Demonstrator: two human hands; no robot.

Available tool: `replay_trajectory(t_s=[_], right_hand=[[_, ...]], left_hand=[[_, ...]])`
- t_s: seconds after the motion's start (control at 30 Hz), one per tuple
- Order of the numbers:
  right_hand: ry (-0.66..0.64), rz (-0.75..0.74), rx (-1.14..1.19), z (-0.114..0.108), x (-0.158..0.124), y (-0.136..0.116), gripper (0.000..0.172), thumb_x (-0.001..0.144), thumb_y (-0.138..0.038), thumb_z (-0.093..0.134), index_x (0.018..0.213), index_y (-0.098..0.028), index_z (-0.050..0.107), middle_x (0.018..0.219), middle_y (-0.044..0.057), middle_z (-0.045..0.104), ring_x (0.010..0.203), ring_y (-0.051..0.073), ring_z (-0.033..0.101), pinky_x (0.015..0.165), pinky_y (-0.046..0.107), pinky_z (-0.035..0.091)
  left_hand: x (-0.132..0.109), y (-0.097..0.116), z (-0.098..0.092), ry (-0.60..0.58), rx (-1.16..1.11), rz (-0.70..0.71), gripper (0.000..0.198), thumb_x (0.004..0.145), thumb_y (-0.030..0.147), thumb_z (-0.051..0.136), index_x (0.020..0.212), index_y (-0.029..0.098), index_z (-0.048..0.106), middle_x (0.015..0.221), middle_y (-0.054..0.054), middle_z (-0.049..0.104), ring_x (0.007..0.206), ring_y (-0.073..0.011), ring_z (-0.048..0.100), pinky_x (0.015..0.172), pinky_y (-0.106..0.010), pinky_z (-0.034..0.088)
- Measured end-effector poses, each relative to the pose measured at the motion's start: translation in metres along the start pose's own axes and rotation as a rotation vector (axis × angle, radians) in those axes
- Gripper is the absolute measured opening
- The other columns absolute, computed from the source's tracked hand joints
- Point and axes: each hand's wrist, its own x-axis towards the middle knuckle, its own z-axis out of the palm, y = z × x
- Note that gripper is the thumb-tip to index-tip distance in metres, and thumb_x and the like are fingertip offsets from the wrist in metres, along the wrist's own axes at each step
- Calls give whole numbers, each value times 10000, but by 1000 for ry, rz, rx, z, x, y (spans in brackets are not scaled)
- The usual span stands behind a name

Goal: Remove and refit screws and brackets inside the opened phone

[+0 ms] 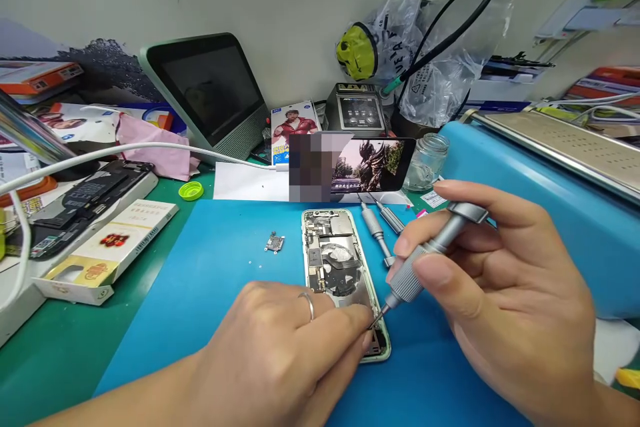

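An opened phone lies upright on the blue mat, its circuit boards and inner frame exposed. My right hand is closed round a grey precision screwdriver, its tip pointing down at the phone's lower right side. Across the phone's lower half rests my left hand, a ring on one finger. Its fingertips are pressed together beside the screwdriver tip; what they pinch, if anything, is hidden. Left of the phone sits a small metal bracket-like part, with tiny specks near it that look like screws.
Two more screwdrivers lie beyond the phone. Behind them leans a phone playing a video, near a glass jar. A white cable crosses the left side above a cardboard box and another opened device.
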Motion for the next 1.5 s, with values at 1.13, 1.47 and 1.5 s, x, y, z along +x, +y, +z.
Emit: replay_trajectory(t_s=[1.13,1.47,1.5], right_hand=[[2,-57,49,-2,-1,0,491,869,-76,797,1267,-343,689,854,-61,735,740,96,726,638,166,654],[2,-37,29,-3,-3,0,498,878,-115,802,1291,-371,691,873,-38,725,746,127,727,614,216,676],[1,-40,31,-3,-3,1,503,879,-114,799,1297,-370,689,869,-36,725,739,130,726,607,218,678]], left_hand=[[7,-4,-2,-44,-64,3,119,1003,146,638,1080,131,728,697,46,656,552,-89,574,516,-301,362],[6,-3,-3,-60,-64,6,128,1008,138,626,1051,123,746,700,30,663,567,-102,585,523,-310,367],[6,-3,-3,-59,-63,3,131,1009,137,625,1046,125,750,696,32,657,563,-102,578,523,-311,365]])
